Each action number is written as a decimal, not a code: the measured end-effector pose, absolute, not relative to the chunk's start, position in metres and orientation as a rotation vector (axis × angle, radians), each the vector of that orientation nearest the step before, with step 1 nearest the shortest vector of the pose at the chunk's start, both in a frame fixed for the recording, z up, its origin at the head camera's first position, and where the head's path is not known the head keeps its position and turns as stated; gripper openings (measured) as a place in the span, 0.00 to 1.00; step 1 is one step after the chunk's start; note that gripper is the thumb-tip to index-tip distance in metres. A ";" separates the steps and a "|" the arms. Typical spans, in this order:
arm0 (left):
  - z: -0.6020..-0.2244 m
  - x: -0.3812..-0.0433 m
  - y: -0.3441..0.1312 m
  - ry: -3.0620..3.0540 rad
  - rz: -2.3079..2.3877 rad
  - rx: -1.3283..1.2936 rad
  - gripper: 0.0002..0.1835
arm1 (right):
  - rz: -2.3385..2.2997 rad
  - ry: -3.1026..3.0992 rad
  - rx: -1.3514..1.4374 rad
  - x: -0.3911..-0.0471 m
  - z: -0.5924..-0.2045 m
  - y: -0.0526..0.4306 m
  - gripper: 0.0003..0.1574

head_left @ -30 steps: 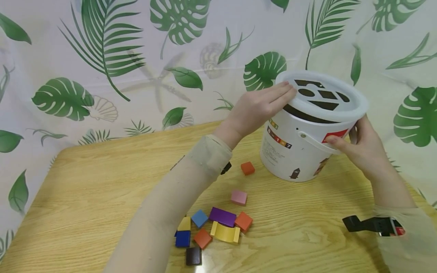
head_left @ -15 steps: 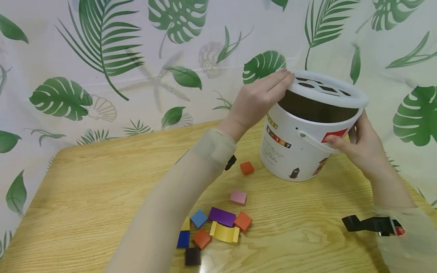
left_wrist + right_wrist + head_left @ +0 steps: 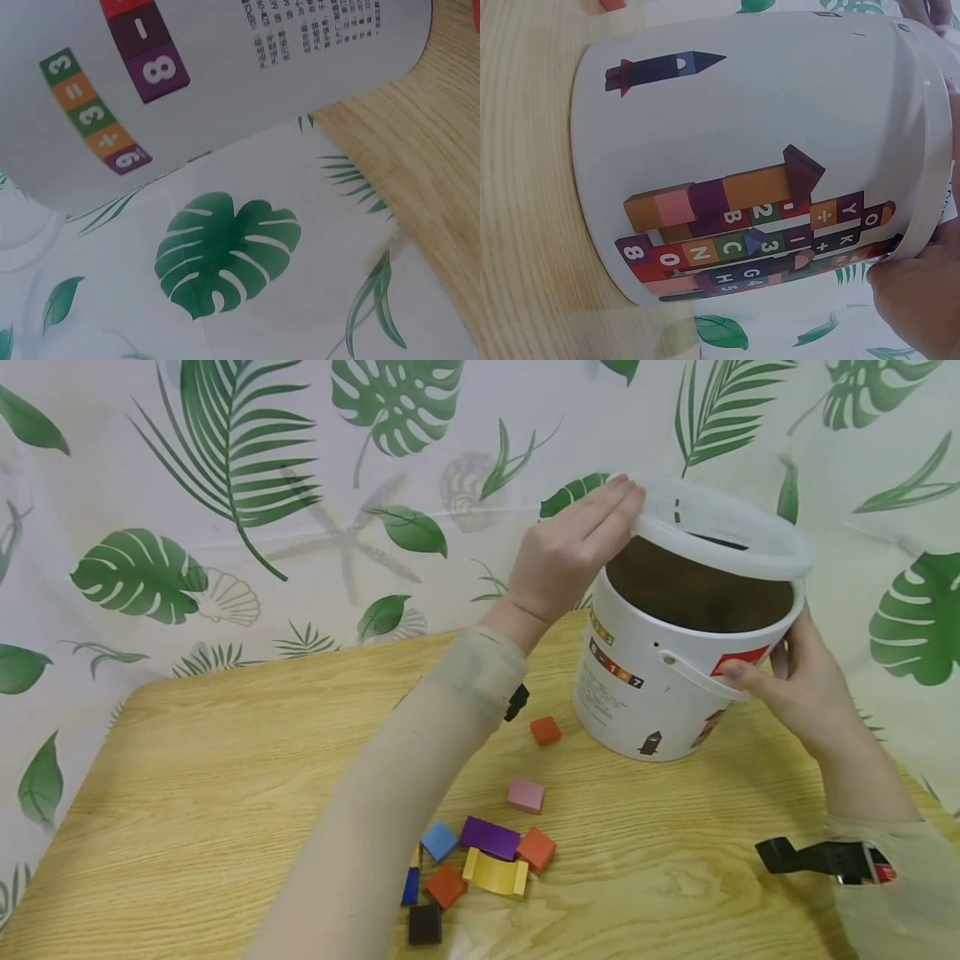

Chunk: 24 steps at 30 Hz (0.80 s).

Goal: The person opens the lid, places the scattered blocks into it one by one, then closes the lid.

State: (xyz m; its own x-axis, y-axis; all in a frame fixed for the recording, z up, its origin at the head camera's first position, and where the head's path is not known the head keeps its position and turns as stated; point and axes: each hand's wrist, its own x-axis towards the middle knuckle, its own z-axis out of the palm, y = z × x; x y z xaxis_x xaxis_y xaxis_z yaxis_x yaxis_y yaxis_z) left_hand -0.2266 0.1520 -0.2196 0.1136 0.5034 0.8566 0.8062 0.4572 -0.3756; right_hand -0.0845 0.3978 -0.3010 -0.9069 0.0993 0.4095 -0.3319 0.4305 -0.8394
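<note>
- Across a pale wood-grain desk (image 3: 247, 760): loose blocks, among them a small blue square block (image 3: 440, 842), a purple rectangular block (image 3: 490, 837) and a small pink block (image 3: 526, 795).
- Left hand (image 3: 573, 552): grip holding a round white plastic lid with cut-outs (image 3: 708, 518) by its left rim, tilted higher than a moment ago.
- Below, standing on the desk: a white plastic bucket with printed pictures (image 3: 641, 693), dark mouth wider; probably easier to reach into.
- Right hand (image 3: 802, 689): grip clasping the bucket's right side, seemingly steadying.

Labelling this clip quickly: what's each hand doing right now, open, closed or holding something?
Left hand: holding the white lid by its raised edge.
Right hand: gripping the white bucket by its side.
</note>
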 end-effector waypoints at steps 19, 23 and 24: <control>-0.228 -0.226 0.057 -1.353 -0.482 -1.112 0.09 | 1.648 -2.137 0.292 -0.089 -0.303 0.395 0.56; -0.235 -0.225 0.029 -1.393 -0.491 -1.089 0.07 | 1.667 -2.116 0.307 -0.089 -0.303 0.394 0.56; -0.238 -0.224 0.021 -1.405 -0.491 -1.082 0.07 | 1.674 -2.113 0.308 -0.089 -0.304 0.394 0.56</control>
State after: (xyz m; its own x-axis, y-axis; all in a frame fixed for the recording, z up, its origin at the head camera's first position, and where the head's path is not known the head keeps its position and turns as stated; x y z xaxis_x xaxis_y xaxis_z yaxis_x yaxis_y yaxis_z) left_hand -0.2240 0.0215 -0.2375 0.1713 0.3115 0.9347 0.8260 0.4717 -0.3086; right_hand -0.0891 0.3936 -0.3037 -0.8849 0.0873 0.4575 -0.4254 0.2483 -0.8703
